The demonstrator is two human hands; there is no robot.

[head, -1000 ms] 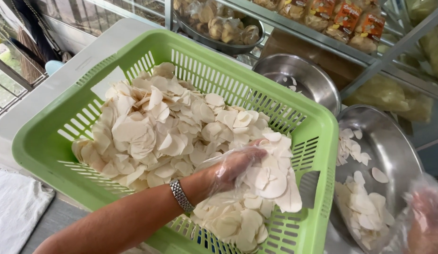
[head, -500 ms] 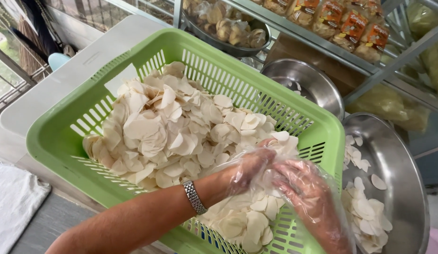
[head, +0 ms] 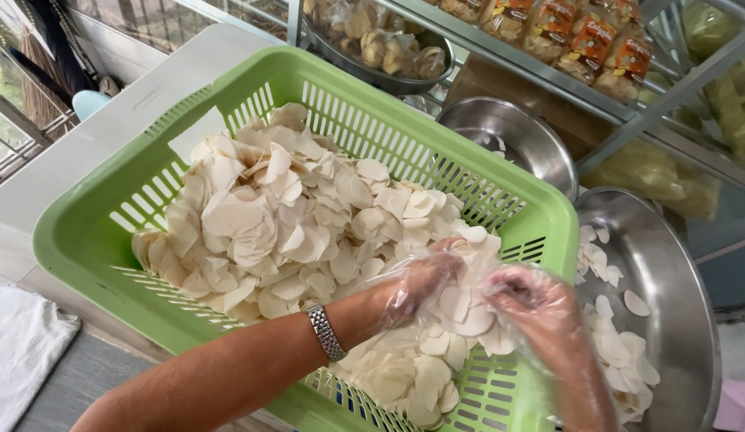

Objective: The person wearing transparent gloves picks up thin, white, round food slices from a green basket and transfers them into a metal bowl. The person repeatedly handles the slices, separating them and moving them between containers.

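Orange snack packets point(head: 572, 32) (top shelf)

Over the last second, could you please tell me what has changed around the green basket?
The right hand, first at the frame's right edge over the steel bowl, moved left into the green basket. It now meets the left hand on a clump of pale chips at the basket's near right corner. The left hand stayed in that corner; basket, chip heap and bowls kept their places.
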